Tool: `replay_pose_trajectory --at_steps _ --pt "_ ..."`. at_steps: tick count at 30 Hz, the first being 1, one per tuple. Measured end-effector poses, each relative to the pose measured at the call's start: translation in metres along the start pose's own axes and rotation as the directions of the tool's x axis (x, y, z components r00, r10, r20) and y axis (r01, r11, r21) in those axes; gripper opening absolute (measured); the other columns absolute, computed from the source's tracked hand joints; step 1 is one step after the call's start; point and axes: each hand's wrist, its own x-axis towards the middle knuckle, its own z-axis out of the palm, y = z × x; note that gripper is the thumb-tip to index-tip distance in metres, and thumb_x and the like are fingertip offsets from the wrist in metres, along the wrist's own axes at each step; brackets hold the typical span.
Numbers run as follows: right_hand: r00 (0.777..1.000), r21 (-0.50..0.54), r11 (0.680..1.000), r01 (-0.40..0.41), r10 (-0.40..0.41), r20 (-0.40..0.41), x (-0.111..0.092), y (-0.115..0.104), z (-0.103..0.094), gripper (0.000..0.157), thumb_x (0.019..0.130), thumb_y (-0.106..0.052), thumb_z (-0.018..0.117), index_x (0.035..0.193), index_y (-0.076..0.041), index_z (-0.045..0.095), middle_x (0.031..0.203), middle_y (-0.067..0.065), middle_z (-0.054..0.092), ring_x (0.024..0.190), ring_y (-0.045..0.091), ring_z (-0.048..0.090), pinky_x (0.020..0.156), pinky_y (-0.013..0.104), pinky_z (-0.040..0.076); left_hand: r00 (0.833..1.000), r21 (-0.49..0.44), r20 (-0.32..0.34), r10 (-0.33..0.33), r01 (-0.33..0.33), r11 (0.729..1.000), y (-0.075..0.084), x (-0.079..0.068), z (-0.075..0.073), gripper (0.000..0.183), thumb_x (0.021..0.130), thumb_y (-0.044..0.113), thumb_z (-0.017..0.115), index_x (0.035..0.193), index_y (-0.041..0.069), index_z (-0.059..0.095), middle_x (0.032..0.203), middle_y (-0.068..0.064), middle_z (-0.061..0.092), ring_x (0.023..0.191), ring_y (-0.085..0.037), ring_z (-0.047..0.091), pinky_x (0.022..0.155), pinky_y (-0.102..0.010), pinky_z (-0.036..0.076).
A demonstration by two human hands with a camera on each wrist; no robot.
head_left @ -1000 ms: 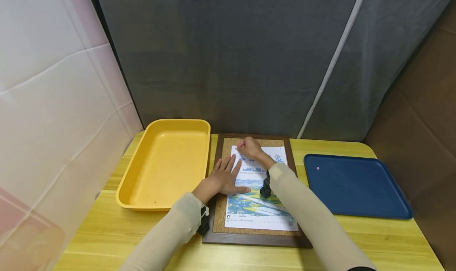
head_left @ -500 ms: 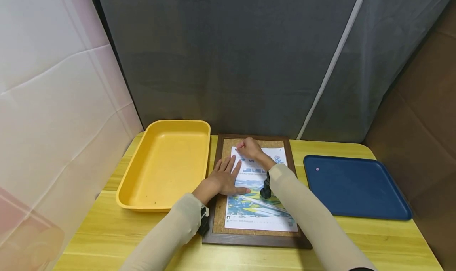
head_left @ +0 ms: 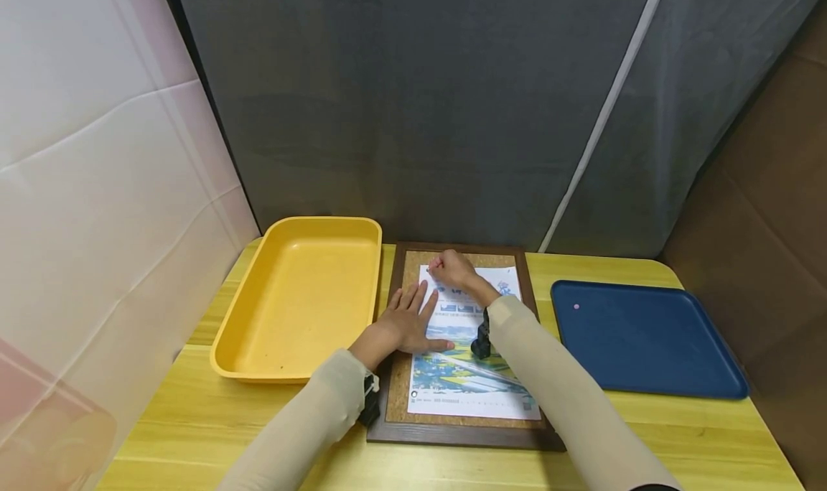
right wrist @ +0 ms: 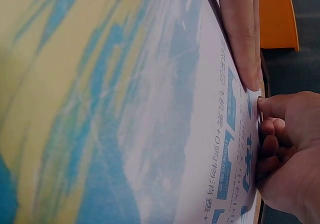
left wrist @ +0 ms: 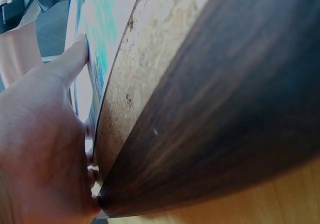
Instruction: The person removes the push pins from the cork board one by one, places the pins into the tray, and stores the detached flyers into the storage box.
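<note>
A printed sheet [head_left: 474, 401] with a blue, green and yellow landscape lies on a cork board [head_left: 399, 383] in a dark brown wooden frame [head_left: 465, 436]. My left hand [head_left: 403, 326] rests on the sheet's left side, fingers spread and straight, palm over the frame's edge. At the sheet's upper left corner my right hand [head_left: 454, 268] is curled, with the thumb [right wrist: 275, 104] pressed down there. A small dark tack [head_left: 428, 269] shows at its fingertips, mostly hidden by them. Another tiny tack-like spot [head_left: 508, 270] is at the upper right corner.
A deep yellow tray [head_left: 291, 376] stands left of the board. To the right lies a shallow blue tray [head_left: 652, 340] with a small pink dot-like piece [head_left: 576, 306] in it. A grey curtain [head_left: 413, 118] closes off the back of the wooden table [head_left: 698, 433].
</note>
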Motion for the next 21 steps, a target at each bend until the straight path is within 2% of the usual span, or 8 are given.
replay_pose_trajectory --at_steps 5,10,17,21 --pt "1.0 -0.011 1.0 -0.001 0.001 0.014 -0.001 0.0 -0.002 0.017 0.102 -0.013 0.063 0.103 -0.002 0.077 0.091 0.005 0.07 0.076 0.013 0.056 0.075 0.028 0.047 1.0 0.001 0.002 0.0 0.0 1.0 0.001 -0.001 -0.001 0.117 0.091 0.089 0.043 0.17 0.02 -0.008 0.174 -0.008 -0.023 0.162 -0.029 -0.02 0.13 -0.055 -0.009" --pt "1.0 -0.027 1.0 -0.005 0.006 0.024 0.001 0.002 -0.003 0.018 0.103 -0.016 0.063 0.105 -0.005 0.077 0.093 0.004 0.071 0.077 0.013 0.057 0.078 0.031 0.048 1.0 0.01 -0.013 -0.001 0.001 1.0 0.006 -0.012 -0.009 0.116 0.092 0.087 0.044 0.172 0.017 -0.002 0.177 -0.01 -0.017 0.164 -0.03 -0.015 0.131 -0.053 -0.006" --pt "1.0 -0.035 0.999 0.004 -0.003 0.024 -0.001 0.003 -0.003 0.019 0.104 -0.018 0.063 0.106 -0.006 0.077 0.093 0.002 0.07 0.077 0.012 0.057 0.079 0.032 0.048 1.0 0.011 -0.003 -0.007 0.007 1.0 0.002 -0.001 -0.001 0.119 0.089 0.092 0.043 0.171 0.02 -0.007 0.175 -0.008 -0.022 0.163 -0.03 -0.018 0.13 -0.056 -0.007" --pt "0.999 -0.033 0.999 0.016 -0.015 0.034 -0.002 0.003 -0.003 0.019 0.104 -0.019 0.064 0.106 -0.006 0.078 0.091 0.001 0.071 0.076 0.012 0.057 0.078 0.031 0.048 1.0 0.017 0.003 -0.003 0.003 1.0 0.002 -0.003 -0.002 0.119 0.089 0.092 0.041 0.171 0.019 -0.007 0.175 -0.009 -0.021 0.163 -0.03 -0.018 0.13 -0.056 -0.007"
